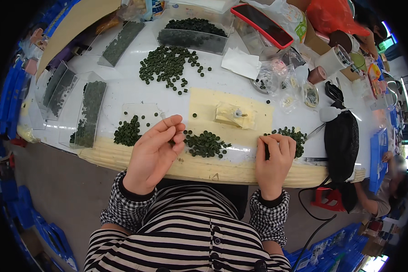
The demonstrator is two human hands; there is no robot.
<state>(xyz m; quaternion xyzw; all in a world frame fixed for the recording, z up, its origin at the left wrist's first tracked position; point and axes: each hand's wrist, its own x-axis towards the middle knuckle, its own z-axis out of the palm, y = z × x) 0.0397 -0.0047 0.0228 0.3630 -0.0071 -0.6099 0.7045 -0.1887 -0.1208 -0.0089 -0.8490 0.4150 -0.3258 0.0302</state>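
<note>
My left hand is palm up with its fingers curled and the thumb against them. A dark bit shows between them, too small to name. It is just left of a pile of small dark green discs. My right hand points away from me, fingertips drawn together on the table edge, with something dark partly hidden at them. Another disc pile lies just beyond it. Between the hands and farther back, a cream block with a small metal post on top stands on a yellow sheet.
More discs lie in a left pile and a large far pile. Clear boxes of discs stand at the back and left. A red-cased phone, a white tissue, jars and a black mesh-covered thing are to the right.
</note>
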